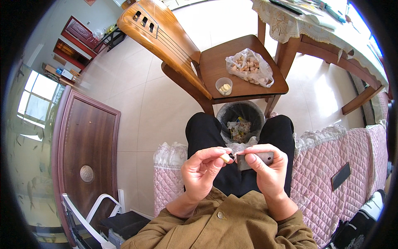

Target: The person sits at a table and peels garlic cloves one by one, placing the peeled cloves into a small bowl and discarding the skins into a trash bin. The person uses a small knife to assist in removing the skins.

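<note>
Between the fingertips of my left hand point(202, 171) is a pale peeled garlic clove point(225, 157). My right hand point(270, 174) grips a flat grey metal blade point(245, 162) with a small hole near one end. The two hands are close together above my lap, with a small gap between clove and blade. On the wooden chair seat in front of me, a small clear plastic cup point(224, 86) contains several pale cloves. Beside it lies an open clear plastic bag point(249, 68) of unpeeled cloves.
A lined bin point(241, 124) with wrappers and scraps stands between my knees, below the chair point(210, 59). A table with a lace cloth point(281, 25) is at upper right. On the pink quilted seat cover point(317, 155) lies a phone point(340, 176). A fish tank point(34, 155) is at left.
</note>
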Motion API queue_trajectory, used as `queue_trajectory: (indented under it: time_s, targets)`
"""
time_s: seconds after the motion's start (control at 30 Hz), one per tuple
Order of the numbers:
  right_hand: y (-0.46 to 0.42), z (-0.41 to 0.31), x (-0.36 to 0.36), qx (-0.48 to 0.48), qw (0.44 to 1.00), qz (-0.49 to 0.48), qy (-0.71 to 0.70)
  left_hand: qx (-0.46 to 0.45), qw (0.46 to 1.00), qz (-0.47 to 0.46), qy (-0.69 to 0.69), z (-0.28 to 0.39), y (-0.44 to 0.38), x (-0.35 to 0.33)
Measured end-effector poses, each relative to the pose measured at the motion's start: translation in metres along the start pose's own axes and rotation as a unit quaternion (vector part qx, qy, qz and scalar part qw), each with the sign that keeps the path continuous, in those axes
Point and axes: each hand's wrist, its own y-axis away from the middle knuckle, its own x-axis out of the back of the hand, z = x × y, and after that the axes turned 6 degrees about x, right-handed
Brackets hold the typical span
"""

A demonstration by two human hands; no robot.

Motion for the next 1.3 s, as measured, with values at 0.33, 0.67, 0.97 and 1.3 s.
queue_trajectory:
  time_s: [0.33,0.67,0.97,1.3]
  targets:
    - [-0.001,0.001,0.002,-0.003,1.0,0.013,0.001,0.078,0.994,0.027,0.069,-0.001,-0.001,0.0]
    - [-0.001,-0.002,-0.001,0.024,0.996,0.018,0.085,0.022,0.999,0.041,-0.008,-0.004,0.001,-0.002]
    - [0.001,-0.004,-0.002,0.015,0.993,-0.03,0.112,-0.106,0.983,0.028,-0.148,-0.013,0.0,0.003]
    - [-0.004,-0.009,0.002,-0.073,0.993,-0.093,-0.005,-0.151,0.957,0.04,-0.242,-0.008,-0.004,0.006]
